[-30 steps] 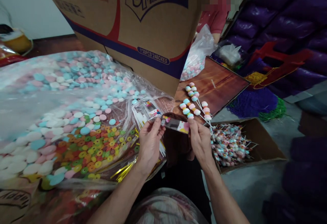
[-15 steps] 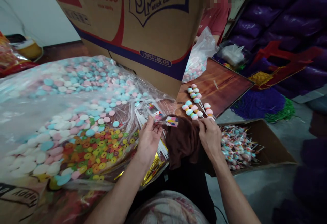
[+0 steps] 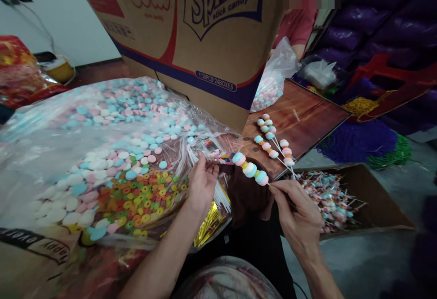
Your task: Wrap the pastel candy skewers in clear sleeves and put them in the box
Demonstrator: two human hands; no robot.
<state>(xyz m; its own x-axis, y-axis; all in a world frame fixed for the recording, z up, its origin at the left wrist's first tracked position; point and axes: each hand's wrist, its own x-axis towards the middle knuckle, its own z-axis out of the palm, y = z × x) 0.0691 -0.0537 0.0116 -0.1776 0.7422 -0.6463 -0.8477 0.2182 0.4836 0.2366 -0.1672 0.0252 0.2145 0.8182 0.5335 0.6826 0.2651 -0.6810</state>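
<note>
My left hand (image 3: 202, 180) pinches a small clear printed wrapper (image 3: 225, 158) between thumb and fingers. In my right hand (image 3: 300, 208) is the thin white stick of a candy skewer (image 3: 250, 169), threaded with pink, blue and white candies and yellow rings. The skewer's top end points left and lies close to the wrapper; whether it has entered the wrapper I cannot tell. Beyond my right hand, several similar skewers (image 3: 266, 146) lie on the brown table (image 3: 307, 108). Beside my left hand are white sticks (image 3: 221, 201) and gold twist ties (image 3: 209, 224).
A large plastic bag (image 3: 78, 142) of pastel candies and gummy rings (image 3: 139, 194) spreads across the left. Behind it stands a tall printed carton (image 3: 211, 53). An open cardboard box (image 3: 385, 208) of wrapped skewers sits at right. A person in a red shirt (image 3: 300, 23) is beyond.
My right hand has picked up one candy skewer from the table and brought it nearer to the wrapper. My left hand still holds the wrapper. The view has shifted slightly left.
</note>
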